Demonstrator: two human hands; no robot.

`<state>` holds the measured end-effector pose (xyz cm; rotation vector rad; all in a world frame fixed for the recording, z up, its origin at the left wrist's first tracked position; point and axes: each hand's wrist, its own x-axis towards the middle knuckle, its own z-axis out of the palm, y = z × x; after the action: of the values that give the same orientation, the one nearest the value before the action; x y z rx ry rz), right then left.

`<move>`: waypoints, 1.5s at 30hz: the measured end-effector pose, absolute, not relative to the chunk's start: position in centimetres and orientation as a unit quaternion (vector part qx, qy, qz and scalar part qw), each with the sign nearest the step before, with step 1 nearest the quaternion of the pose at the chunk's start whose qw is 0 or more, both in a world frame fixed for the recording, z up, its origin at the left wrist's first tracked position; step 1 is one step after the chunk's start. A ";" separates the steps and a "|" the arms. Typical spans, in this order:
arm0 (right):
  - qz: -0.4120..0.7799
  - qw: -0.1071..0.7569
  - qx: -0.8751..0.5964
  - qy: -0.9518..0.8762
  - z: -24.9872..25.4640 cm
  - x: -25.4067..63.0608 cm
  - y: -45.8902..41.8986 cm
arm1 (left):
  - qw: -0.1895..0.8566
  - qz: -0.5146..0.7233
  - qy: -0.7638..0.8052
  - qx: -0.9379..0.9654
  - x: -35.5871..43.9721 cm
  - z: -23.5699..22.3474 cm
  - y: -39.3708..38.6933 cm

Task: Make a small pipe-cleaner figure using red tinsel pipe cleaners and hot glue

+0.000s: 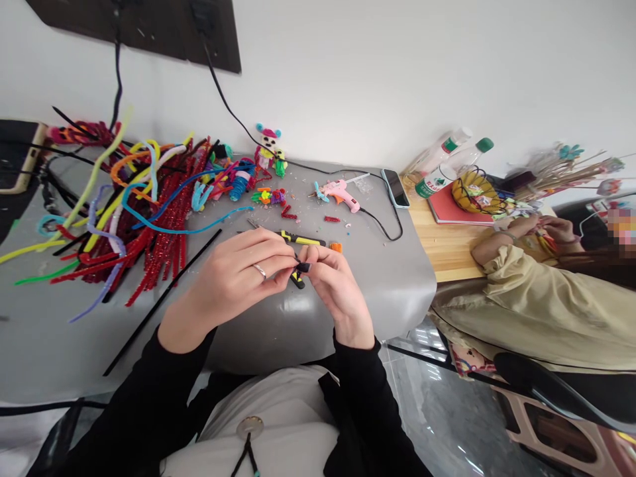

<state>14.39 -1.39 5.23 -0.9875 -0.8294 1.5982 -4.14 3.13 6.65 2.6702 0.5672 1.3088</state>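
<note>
Above the front of the grey-covered table, my left hand [238, 271] and my right hand [338, 285] meet with their fingertips pinched together. Between them is a small black piece of pipe cleaner [303, 267], bent or coiled up; its exact form is partly hidden by the fingers. Just behind and beneath the hands lies a yellow-and-black handled tool [303, 239], its head covered by my left hand. A long black pipe cleaner [163, 298] lies slantwise to the left of my left hand. A small orange piece [336, 248] rests behind my right hand.
Many coloured pipe cleaners [163, 232] are heaped at the left. A pink glue gun [340, 195] with its cord, a phone [395, 188] and small pipe-cleaner figures [268, 149] stand or lie at the back. Rightward, a person in a khaki top [527, 305] sits by bottles [442, 159] and a yellow basket [474, 193].
</note>
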 end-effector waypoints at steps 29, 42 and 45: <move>0.669 0.526 -0.407 -0.331 5.5 14.7 -1.4 | 0.051 0.400 0.159 0.901 -5.0 6.9 3.3; 0.670 0.520 -0.402 -0.346 5.2 14.6 -1.4 | 0.041 0.414 0.185 0.890 -4.2 7.1 3.2; 0.669 0.518 -0.402 -0.350 5.2 14.7 -1.5 | 0.041 0.419 0.186 0.888 -4.5 7.1 3.4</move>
<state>14.69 -1.45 5.15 -0.9655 -0.8387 1.6048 -4.49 3.39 7.11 2.7176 0.5706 1.2827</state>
